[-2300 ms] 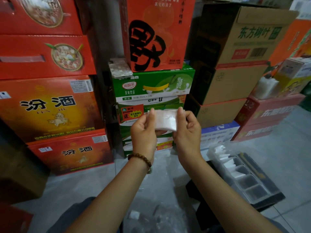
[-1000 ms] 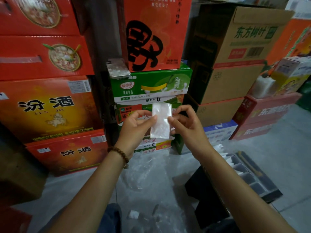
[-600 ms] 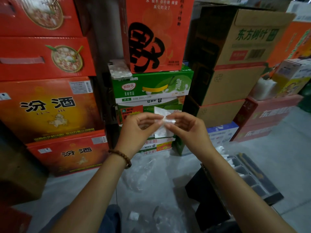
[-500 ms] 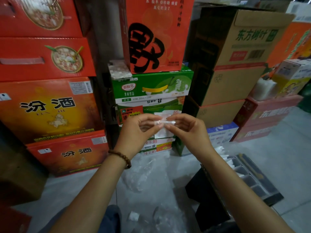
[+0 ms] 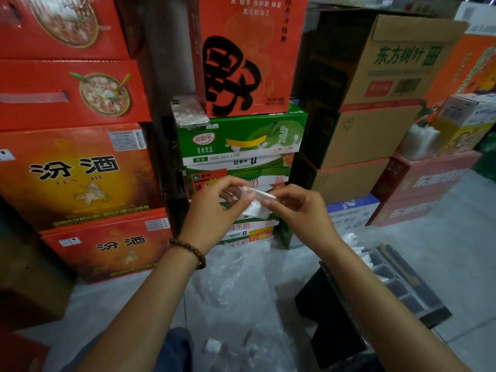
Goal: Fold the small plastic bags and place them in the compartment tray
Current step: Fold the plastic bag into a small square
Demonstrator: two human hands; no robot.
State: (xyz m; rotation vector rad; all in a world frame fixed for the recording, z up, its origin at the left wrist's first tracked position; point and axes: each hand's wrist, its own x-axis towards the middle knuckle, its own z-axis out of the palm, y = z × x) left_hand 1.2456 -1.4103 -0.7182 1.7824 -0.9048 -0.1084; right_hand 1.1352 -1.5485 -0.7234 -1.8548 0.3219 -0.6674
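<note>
Storeroom setting: stacked cartons fill the background, with red liquor cartons (image 5: 80, 175) to the left, a green drinks carton (image 5: 241, 138) at centre and brown cardboard to the right, all standing on a grey floor (image 5: 461, 237).

Item under handling: one small plastic bag (image 5: 257, 201), translucent white, is held in the air in front of the cartons, between both hands. The left hand (image 5: 214, 202) pinches its left end between thumb and fingertips. The right hand (image 5: 298, 208) pinches the right end likewise. Neither hand is free. The bag appears partly doubled over, with a glossy crease along its top edge. How many folds it carries cannot be told.

Destination: the compartment tray (image 5: 402, 272) sits low to the right on a black box (image 5: 330, 312), well apart from the bag. Its far compartments hold white folded bags (image 5: 359, 248); the nearer ones look unfilled. Loose clear plastic (image 5: 230, 280) lies on the floor below the hands.

Handling assessment: the bag is judged very light, limp and slick. It will not take a crease unless pressed, and is likely to spring open once released. It is best taken at the edges or corners by a fingertip pinch, with the fold line run flat between thumb and forefinger. For transfer, one hand should pinch across the folded layers to hold them together. There is no breakage risk; the main risks are slipping and unfolding
</note>
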